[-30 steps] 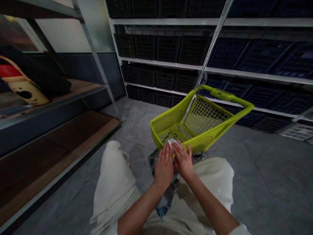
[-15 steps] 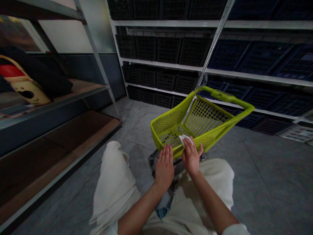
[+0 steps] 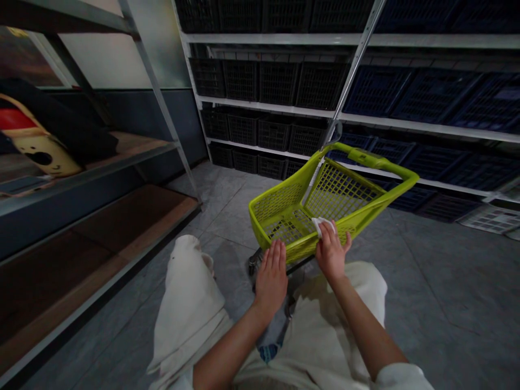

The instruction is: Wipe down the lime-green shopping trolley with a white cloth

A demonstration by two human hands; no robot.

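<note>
In front of my knees stands a yellow-green plastic shopping cart point(image 3: 280, 203) with latticed walls and a raised push handle on its far right. My left hand point(image 3: 272, 276) lies flat against the cart's near rim at the front corner, fingers straight and side by side, holding nothing. With my right hand point(image 3: 331, 252) I press a folded white cloth or tissue point(image 3: 319, 223) onto the near side rim, about midway along it. The thumb of that hand sticks out to the right. Most of the cart's wheels are hidden behind my hands and legs.
Shelving at the back carries black crates point(image 3: 278, 81) and dark blue crates point(image 3: 439, 92). On the left, a metal-framed shelf point(image 3: 134, 149) holds a yellow and red cartoon-faced bag point(image 3: 44, 149), a dark cloth item point(image 3: 81, 127) and a flat phone-like object point(image 3: 24, 184). Grey floor tiles surround the cart.
My right hand has slid the white cloth to the right along the cart's near rim, toward the handle end. My left hand stays at the front corner.
</note>
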